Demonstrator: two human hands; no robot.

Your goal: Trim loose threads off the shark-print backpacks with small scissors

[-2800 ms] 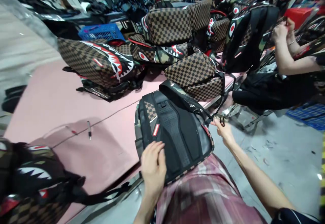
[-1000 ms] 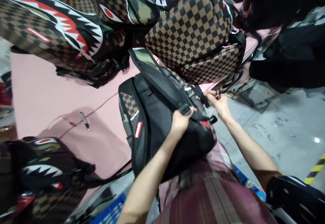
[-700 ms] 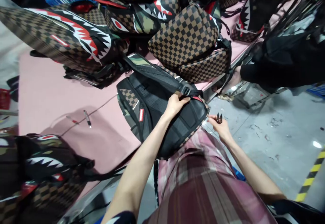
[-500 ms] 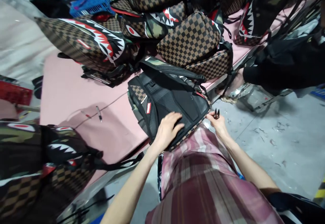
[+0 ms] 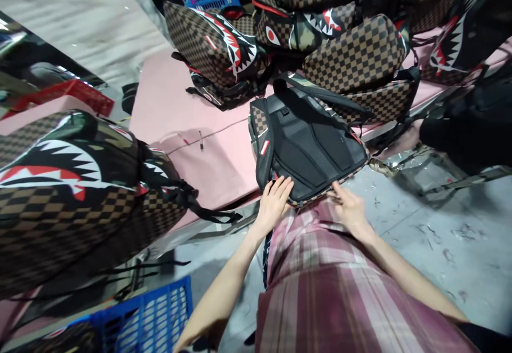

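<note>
A black-backed backpack with brown checked and camouflage sides lies at the table's front edge, its padded back facing up. My left hand rests on its near left corner, fingers stretched out over the edge. At the near bottom edge, my right hand is closed, with the index finger against the checked seam. Motion smears this hand. The small dark thread snips seen in it half a second ago are mostly hidden now; only a dark bit shows by the fingers.
Checked shark-mouth backpacks are piled behind. Another shark-face backpack stands at left. A pen lies on the pink table. Blue and red crates flank it. At right, a person's dark sleeve reaches in.
The view has swung left. My left hand has slid from the back panel to the near left corner. My right hand has moved left along the bottom edge from the right corner.
</note>
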